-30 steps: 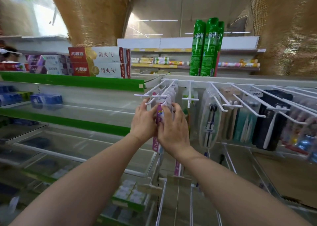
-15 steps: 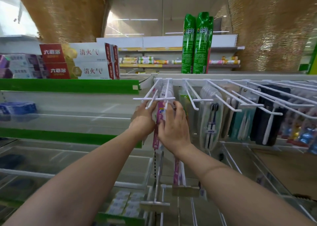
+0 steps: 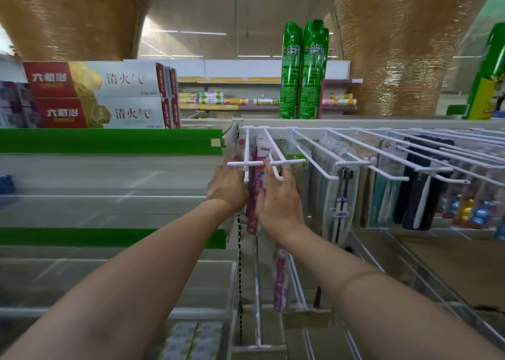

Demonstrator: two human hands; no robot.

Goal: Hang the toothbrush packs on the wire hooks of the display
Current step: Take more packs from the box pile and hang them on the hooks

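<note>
Two hands hold pink pack (image 3: 256, 187) | left hand (image 3: 228, 187), right hand (image 3: 281, 201) | wire hook (image 3: 266, 163) in front

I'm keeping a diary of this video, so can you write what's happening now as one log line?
step: hanging pack | left hand: holds pink toothbrush pack | right hand: holds same pack | wire hook: above pack | hung: cannot tell

2 red-and-white cardboard toothpaste boxes (image 3: 98, 94) stacked at the left end of the green-edged top shelf (image 3: 109, 140). 3 tall green aerosol cans (image 3: 303, 70) upright at its back edge, right of centre. Small blue boxes (image 3: 5, 183) at lower shelf's left edge.
</note>
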